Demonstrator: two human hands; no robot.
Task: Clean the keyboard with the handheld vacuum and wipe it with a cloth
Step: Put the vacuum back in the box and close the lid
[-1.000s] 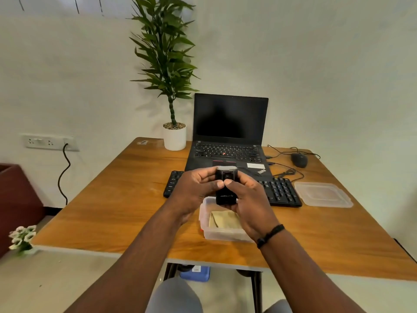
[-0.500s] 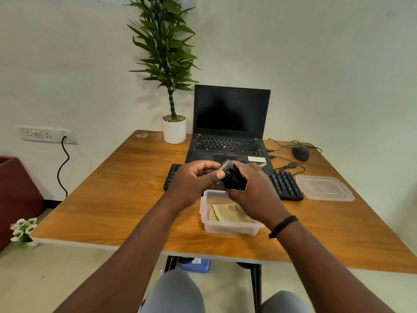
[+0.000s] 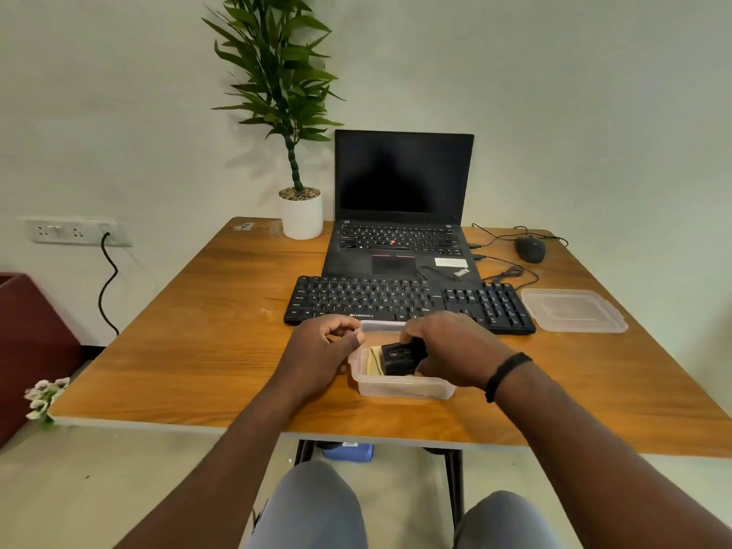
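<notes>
My right hand (image 3: pixel 451 348) grips the small black handheld vacuum (image 3: pixel 400 356) and holds it low inside the clear plastic container (image 3: pixel 400 388), on top of the yellowish cloth (image 3: pixel 373 360). At the container's left rim is my left hand (image 3: pixel 321 350), its thumb against the rim and its fingers loosely curled around nothing. The black external keyboard (image 3: pixel 396 301) lies just beyond the container, in front of the open laptop (image 3: pixel 400 215).
The container's clear lid (image 3: pixel 572 311) lies right of the keyboard. A wired mouse (image 3: pixel 530 248) and its cables sit at the back right. A potted plant (image 3: pixel 299 210) stands left of the laptop. A wall socket (image 3: pixel 75 231) with a black cable is at the left.
Both hands came down from in front of the laptop to the container. My left hand let go of the vacuum, and my right hand lowered it into the container.
</notes>
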